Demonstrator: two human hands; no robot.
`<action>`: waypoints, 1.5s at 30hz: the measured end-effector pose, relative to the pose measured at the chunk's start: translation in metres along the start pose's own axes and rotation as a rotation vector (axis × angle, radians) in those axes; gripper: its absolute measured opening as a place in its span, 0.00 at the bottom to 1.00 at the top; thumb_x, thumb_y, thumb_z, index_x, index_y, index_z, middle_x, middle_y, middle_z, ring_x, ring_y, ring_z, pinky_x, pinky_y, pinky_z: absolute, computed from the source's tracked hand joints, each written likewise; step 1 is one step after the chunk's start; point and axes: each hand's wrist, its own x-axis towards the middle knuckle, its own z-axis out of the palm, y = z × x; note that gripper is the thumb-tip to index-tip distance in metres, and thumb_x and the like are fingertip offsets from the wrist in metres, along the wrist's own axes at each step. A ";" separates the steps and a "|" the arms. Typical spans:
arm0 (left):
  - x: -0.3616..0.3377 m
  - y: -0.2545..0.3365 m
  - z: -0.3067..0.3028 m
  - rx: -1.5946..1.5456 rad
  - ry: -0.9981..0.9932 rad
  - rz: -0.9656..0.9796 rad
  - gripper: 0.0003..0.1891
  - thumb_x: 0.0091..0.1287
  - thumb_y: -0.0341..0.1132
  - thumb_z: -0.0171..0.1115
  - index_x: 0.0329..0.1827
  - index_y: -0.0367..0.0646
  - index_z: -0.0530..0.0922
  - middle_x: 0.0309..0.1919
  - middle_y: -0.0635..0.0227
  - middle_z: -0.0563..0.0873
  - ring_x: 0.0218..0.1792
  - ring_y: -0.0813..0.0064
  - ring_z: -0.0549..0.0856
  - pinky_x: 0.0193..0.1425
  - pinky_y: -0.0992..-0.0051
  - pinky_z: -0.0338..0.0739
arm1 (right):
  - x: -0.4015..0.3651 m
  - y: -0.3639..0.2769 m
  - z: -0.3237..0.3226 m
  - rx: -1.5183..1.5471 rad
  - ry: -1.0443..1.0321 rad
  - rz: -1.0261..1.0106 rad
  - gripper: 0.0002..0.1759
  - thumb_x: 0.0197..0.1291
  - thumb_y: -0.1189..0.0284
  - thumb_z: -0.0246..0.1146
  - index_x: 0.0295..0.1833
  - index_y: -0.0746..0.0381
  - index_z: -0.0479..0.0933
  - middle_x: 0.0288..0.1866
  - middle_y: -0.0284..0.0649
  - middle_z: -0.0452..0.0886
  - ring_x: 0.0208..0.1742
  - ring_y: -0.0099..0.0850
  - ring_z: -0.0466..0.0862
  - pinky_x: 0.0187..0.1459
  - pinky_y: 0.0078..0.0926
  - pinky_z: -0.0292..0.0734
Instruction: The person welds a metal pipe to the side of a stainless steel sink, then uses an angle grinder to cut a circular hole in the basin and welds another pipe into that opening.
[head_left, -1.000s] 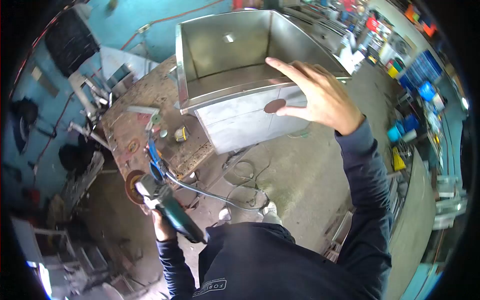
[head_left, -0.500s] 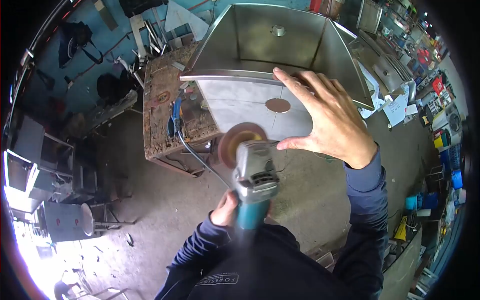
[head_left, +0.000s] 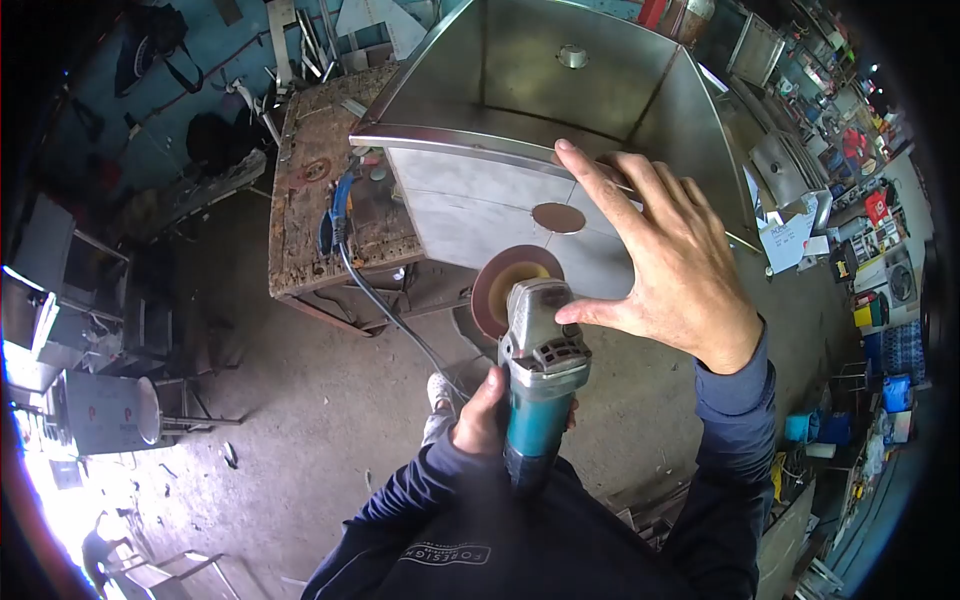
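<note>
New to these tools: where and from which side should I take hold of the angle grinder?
Grip the angle grinder by its slim teal rear body, coming from behind, as the left hand does. That barrel is narrow enough to wrap, and it lies farthest from the disc at the front, which faces the steel box.

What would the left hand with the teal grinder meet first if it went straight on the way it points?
Probably the front wall of the grey sheet-steel box. The left hand aims the teal angle grinder there, brown round disc leading; the gap is hard to judge.
</note>
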 end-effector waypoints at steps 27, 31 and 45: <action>0.034 0.012 -0.021 -0.082 -0.098 -0.041 0.49 0.59 0.73 0.61 0.65 0.32 0.72 0.39 0.44 0.85 0.34 0.53 0.89 0.36 0.58 0.88 | 0.002 -0.008 0.001 -0.064 -0.048 0.088 0.74 0.20 0.51 0.85 0.83 0.44 0.60 0.62 0.42 0.73 0.58 0.43 0.76 0.59 0.44 0.72; 0.033 0.020 -0.016 0.088 0.000 -0.005 0.52 0.56 0.75 0.61 0.66 0.31 0.71 0.38 0.42 0.84 0.32 0.51 0.89 0.35 0.56 0.89 | 0.002 -0.006 0.000 -0.009 -0.042 0.084 0.72 0.21 0.54 0.85 0.82 0.44 0.61 0.61 0.41 0.74 0.58 0.42 0.77 0.59 0.44 0.73; 0.004 0.036 0.008 0.826 0.119 0.329 0.33 0.72 0.51 0.66 0.65 0.28 0.72 0.50 0.57 0.86 0.52 0.70 0.83 0.61 0.68 0.76 | 0.001 0.006 -0.006 0.116 -0.038 0.003 0.69 0.29 0.43 0.84 0.82 0.46 0.60 0.66 0.48 0.73 0.63 0.48 0.78 0.64 0.51 0.75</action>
